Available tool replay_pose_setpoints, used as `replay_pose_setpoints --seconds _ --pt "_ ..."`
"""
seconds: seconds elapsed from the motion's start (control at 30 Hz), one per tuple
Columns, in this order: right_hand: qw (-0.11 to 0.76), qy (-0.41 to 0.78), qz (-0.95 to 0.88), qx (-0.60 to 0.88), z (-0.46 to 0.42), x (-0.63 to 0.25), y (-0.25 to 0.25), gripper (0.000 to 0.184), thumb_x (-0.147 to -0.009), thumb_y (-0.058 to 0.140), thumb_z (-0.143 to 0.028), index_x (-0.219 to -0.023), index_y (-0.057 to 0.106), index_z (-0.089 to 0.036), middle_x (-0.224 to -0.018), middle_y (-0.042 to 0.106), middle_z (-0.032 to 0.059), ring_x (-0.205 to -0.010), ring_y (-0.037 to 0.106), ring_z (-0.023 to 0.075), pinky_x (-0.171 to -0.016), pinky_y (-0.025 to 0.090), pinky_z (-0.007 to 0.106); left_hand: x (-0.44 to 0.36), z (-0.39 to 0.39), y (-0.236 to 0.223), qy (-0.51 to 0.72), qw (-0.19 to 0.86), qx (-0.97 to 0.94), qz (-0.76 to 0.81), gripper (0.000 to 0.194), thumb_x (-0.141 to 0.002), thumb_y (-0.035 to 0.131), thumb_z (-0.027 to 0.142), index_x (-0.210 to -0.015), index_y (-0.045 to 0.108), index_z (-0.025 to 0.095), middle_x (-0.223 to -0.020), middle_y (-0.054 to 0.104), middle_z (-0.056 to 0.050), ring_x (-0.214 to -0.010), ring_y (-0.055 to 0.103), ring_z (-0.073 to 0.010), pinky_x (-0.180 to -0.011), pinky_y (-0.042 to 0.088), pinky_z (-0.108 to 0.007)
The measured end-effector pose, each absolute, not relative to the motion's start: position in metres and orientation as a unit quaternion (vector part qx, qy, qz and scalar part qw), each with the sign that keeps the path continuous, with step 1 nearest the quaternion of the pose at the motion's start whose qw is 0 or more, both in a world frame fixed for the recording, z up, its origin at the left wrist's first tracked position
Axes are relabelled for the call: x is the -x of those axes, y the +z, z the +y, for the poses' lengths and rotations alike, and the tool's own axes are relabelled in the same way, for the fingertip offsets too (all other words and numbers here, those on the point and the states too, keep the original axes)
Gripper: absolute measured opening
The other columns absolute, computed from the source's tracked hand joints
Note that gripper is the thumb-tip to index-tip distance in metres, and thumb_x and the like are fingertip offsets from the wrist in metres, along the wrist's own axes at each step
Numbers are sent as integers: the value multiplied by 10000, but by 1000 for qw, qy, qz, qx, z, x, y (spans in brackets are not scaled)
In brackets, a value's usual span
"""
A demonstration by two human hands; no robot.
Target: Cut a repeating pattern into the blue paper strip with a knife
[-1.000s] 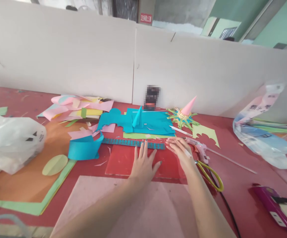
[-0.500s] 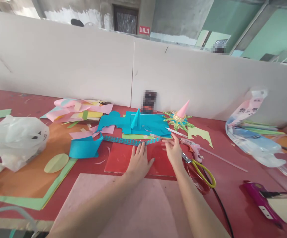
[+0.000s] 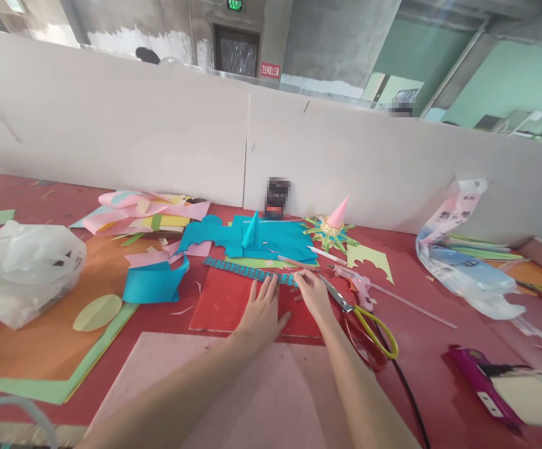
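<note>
A blue woven paper strip (image 3: 237,268) with a dark checked pattern lies slantwise along the top of a red board (image 3: 219,305). Flat on the board, my left hand (image 3: 261,312) has its fingers stretched out, their tips against the strip's lower edge. My right hand (image 3: 314,293) has thumb and fingers brought together at the strip's right end, which they partly hide. Just right of that hand lie scissors (image 3: 376,330) with yellow handles and a pink glue gun (image 3: 357,284). A pen-like tool (image 3: 294,262) rests above the strip.
Behind are blue paper sheets (image 3: 284,240) with a blue cone (image 3: 252,234), and a pink cone (image 3: 338,215) on a woven base. Paper scraps (image 3: 153,212) and a plastic bag (image 3: 27,268) are left. A purple power strip (image 3: 481,380) sits right; a white partition (image 3: 158,137) borders the table.
My right hand has come down and left onto the strip's right end, uncovering more of the scissors' blades. My left hand stays on the board. The whole view has shifted slightly.
</note>
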State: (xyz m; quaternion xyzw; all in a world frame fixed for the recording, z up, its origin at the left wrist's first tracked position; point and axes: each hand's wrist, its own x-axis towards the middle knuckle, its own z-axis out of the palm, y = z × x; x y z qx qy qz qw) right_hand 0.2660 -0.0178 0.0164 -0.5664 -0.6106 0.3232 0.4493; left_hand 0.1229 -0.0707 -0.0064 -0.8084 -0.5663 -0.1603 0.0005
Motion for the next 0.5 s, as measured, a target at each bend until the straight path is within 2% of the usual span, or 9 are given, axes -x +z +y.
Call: replay_pose_setpoints --seconds 0.2,0.33,0.5 --pt "464 320 -606 562 -11 -272 11 277 -711 576 -365 -930 645 -210 -816 690 35 -747 644 218 -652 519 327 -124 -70 -7 -168 -14 798 -578 581 -877 409 405 -1335 405 48 -1469 262 -170 -1360 218 -290 -1086 206 -508" --pt "488 456 -551 500 -9 -269 9 296 -690 643 -345 -959 609 -226 -886 686 42 -701 662 208 -610 554 342 -124 -70 -7 -179 -1 793 -582 592 -867 433 404 -1347 380 63 -1478 243 -169 -1365 201 -289 -1083 199 -521" --pt "500 585 -475 427 -11 -274 20 367 -661 726 -326 -999 624 -226 -932 669 19 -593 633 122 -602 565 293 -109 -61 -4 -231 44 763 -602 444 -879 448 379 -1239 496 124 -1506 169 -148 -1376 155 -299 -1077 197 -525"
